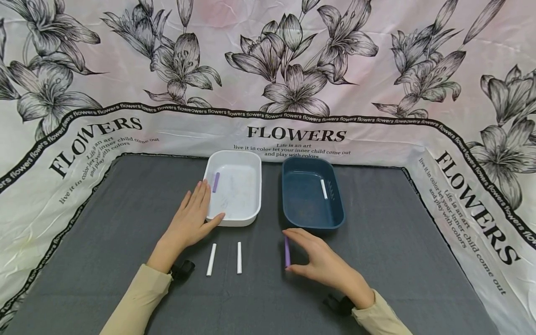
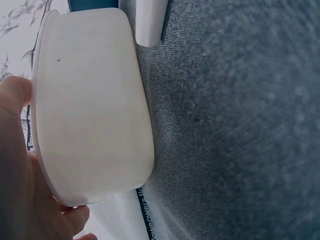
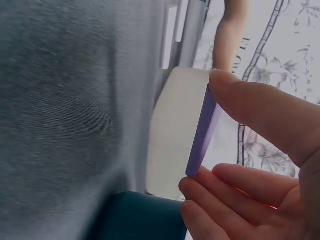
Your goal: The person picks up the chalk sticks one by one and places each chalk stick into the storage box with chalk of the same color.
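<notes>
My left hand (image 1: 190, 216) rests against the near left corner of a white container (image 1: 234, 219), its fingers straight along the left wall and its thumb on the near rim. Inside that container lies a purple chalk stick (image 1: 215, 182). Just in front of a dark blue container (image 1: 313, 221), my right hand (image 1: 320, 260) pinches another purple chalk stick (image 3: 202, 132) by its two ends, between thumb and fingertips. One white chalk stick (image 1: 324, 189) lies within the blue container. Two more white sticks, a left one (image 1: 211, 259) and a right one (image 1: 239, 257), lie on the cloth before the white container.
Both containers stand side by side on a grey cloth (image 1: 259, 302), with a narrow gap between them. Behind and around the cloth runs a white border (image 1: 188, 135) with flower drawings and lettering. A dark strap device (image 1: 182, 271) sits at the left wrist.
</notes>
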`<move>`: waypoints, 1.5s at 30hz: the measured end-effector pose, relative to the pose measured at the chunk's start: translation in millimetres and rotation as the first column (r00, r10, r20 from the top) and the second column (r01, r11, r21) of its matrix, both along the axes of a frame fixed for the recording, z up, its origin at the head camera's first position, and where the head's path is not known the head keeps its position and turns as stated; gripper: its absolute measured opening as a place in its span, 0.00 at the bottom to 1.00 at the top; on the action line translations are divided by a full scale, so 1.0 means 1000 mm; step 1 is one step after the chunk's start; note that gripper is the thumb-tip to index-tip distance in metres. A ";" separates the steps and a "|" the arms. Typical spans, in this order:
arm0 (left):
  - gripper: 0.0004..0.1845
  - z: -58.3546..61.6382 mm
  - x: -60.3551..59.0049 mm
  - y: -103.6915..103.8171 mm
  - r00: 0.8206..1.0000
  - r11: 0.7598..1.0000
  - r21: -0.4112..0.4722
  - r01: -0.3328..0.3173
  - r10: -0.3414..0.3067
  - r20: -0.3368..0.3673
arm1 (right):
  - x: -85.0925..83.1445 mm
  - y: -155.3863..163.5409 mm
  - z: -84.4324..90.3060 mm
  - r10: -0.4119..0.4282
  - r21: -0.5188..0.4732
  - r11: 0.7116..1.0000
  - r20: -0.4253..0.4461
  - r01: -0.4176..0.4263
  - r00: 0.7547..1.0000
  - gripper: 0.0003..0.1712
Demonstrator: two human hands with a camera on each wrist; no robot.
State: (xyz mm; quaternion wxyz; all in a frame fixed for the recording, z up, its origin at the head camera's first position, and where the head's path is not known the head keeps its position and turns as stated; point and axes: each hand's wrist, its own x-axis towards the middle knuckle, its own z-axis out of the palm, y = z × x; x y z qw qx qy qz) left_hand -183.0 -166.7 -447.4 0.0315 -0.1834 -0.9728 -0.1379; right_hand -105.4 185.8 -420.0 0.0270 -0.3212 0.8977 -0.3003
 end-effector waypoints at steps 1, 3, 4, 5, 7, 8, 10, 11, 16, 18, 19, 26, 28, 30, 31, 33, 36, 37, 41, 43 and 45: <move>0.52 0.000 0.000 0.000 1.000 1.000 -0.002 0.000 0.000 -0.001 | -0.001 -0.001 0.001 0.006 -0.005 1.000 -0.010 -0.006 1.000 0.45; 0.52 -0.001 0.000 0.000 1.000 1.000 0.000 -0.001 0.001 -0.001 | -0.003 -0.003 0.004 0.013 -0.008 1.000 -0.035 -0.014 0.999 0.45; 0.52 -0.001 0.000 0.000 1.000 1.000 0.000 0.000 0.000 -0.001 | -0.004 -0.004 0.005 0.013 -0.011 1.000 -0.040 -0.013 0.999 0.45; 0.52 -0.001 -0.001 0.000 1.000 1.000 0.003 -0.001 0.001 0.000 | -0.005 -0.005 0.007 0.012 -0.014 1.000 -0.044 -0.012 0.999 0.45; 0.53 -0.001 -0.001 0.000 1.000 1.000 0.005 -0.002 0.002 0.003 | -0.008 -0.007 0.010 0.009 -0.015 1.000 -0.046 -0.009 0.999 0.45; 0.53 -0.001 -0.001 0.000 1.000 1.000 0.005 -0.003 0.003 0.003 | -0.009 -0.008 0.012 0.006 -0.016 1.000 -0.044 -0.006 0.999 0.46; 0.52 -0.001 -0.001 0.000 1.000 1.000 0.003 -0.003 0.003 0.004 | -0.011 -0.011 0.016 -0.001 -0.021 1.000 -0.036 0.000 0.999 0.46; 0.52 -0.001 0.000 0.000 1.000 1.000 0.002 -0.003 0.003 0.003 | -0.013 -0.012 0.018 0.000 -0.024 1.000 -0.039 -0.001 0.999 0.45; 0.52 -0.001 0.000 0.001 1.000 1.000 0.005 0.002 -0.002 0.004 | -0.020 -0.018 0.025 -0.002 -0.042 0.999 -0.044 0.000 0.999 0.45; 0.52 -0.001 0.001 0.001 1.000 1.000 0.007 0.005 -0.005 0.004 | -0.023 -0.021 0.028 -0.005 -0.050 0.999 -0.043 0.003 0.999 0.45; 0.52 -0.001 0.001 0.001 1.000 1.000 0.009 0.006 -0.006 0.003 | -0.024 -0.022 0.028 -0.007 -0.053 0.999 -0.044 0.004 0.999 0.45; 0.51 -0.004 0.000 0.000 1.000 1.000 0.023 0.017 -0.017 -0.017 | -0.037 -0.030 0.032 0.004 -0.082 0.997 -0.067 -0.009 0.998 0.45; 0.51 -0.004 0.000 0.000 1.000 1.000 0.023 0.017 -0.017 -0.020 | -0.041 -0.032 0.034 0.007 -0.086 0.996 -0.067 -0.013 0.998 0.44; 0.51 -0.004 0.000 0.000 1.000 1.000 0.024 0.016 -0.016 -0.019 | -0.045 -0.035 0.038 0.010 -0.090 0.996 -0.069 -0.017 0.998 0.44; 0.51 -0.004 0.000 0.000 1.000 1.000 0.027 0.016 -0.016 -0.020 | -0.047 -0.036 0.040 0.013 -0.093 0.996 -0.068 -0.019 0.998 0.44; 0.51 -0.003 0.001 0.000 1.000 0.999 0.028 0.018 -0.017 -0.023 | -0.050 -0.038 0.045 0.018 -0.098 0.995 -0.071 -0.025 0.997 0.44; 0.51 -0.003 0.001 -0.001 0.999 0.999 0.028 0.018 -0.018 -0.027 | -0.056 -0.040 0.051 0.020 -0.114 0.993 -0.079 -0.029 0.997 0.44; 0.51 -0.003 0.001 -0.001 0.999 0.999 0.029 0.019 -0.018 -0.026 | -0.058 -0.041 0.052 0.019 -0.119 0.993 -0.080 -0.029 0.997 0.44; 0.51 -0.003 0.000 -0.001 1.000 0.999 0.027 0.021 -0.020 -0.023 | -0.067 -0.042 0.060 0.014 -0.143 0.989 -0.092 -0.027 0.996 0.44; 0.51 -0.003 0.000 0.000 1.000 0.999 0.028 0.021 -0.021 -0.020 | -0.072 -0.043 0.063 0.015 -0.154 0.988 -0.101 -0.031 0.995 0.44; 0.51 -0.003 0.000 0.000 1.000 0.999 0.025 0.021 -0.020 -0.018 | -0.076 -0.045 0.067 0.018 -0.165 0.986 -0.109 -0.036 0.994 0.43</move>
